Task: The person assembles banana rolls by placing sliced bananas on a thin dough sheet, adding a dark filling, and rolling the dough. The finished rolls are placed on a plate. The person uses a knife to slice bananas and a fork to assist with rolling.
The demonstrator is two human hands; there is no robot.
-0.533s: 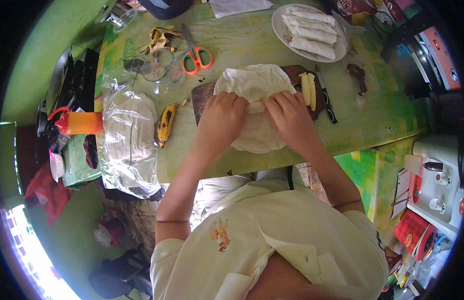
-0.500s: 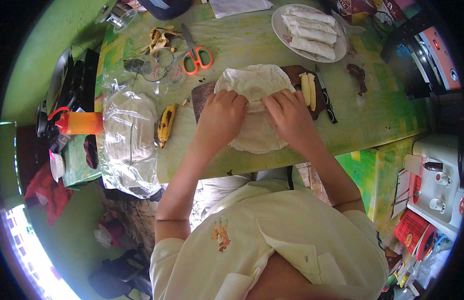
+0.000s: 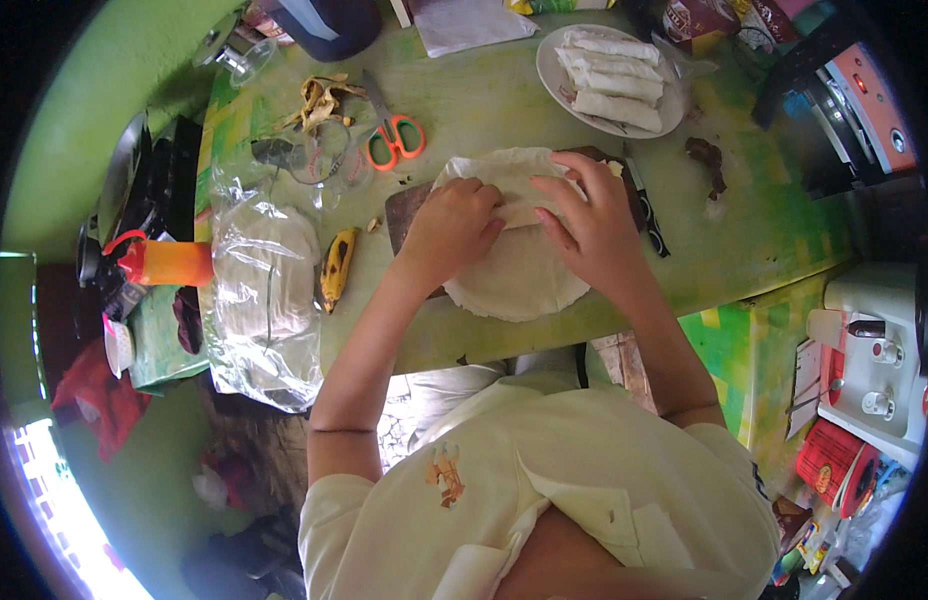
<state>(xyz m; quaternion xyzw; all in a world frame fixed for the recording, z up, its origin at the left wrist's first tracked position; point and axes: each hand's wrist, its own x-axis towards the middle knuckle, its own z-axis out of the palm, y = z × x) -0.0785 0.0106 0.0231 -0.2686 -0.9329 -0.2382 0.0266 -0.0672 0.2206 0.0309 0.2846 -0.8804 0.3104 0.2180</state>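
A round, thin white spring roll wrapper (image 3: 516, 285) lies over a dark brown cutting board (image 3: 406, 208) at the table's near side. Its far part is folded over into a low roll between my hands. My left hand (image 3: 454, 228) is curled at the left end of this fold, fingertips and thumb on the wrapper. Over the right end, my right hand (image 3: 592, 222) has its fingers spread and grips nothing. It mostly hides the peeled banana pieces; only a pale tip (image 3: 614, 168) shows. A black-handled knife (image 3: 646, 208) rests along the board's right edge.
Rolled wrappers fill a white plate (image 3: 550, 75) at the back right. Orange-handled scissors (image 3: 394, 135), banana peel (image 3: 324, 100) and a spotted banana (image 3: 338, 265) lie left of the board. Clear plastic (image 3: 269, 370) encloses more wrappers. A dark brown scrap (image 3: 706, 165) lies right.
My right hand has let go of the wrapper's fold, and its fingers have spread. It now covers most of the banana pieces. My left hand stays at the fold. The view has shifted slightly.
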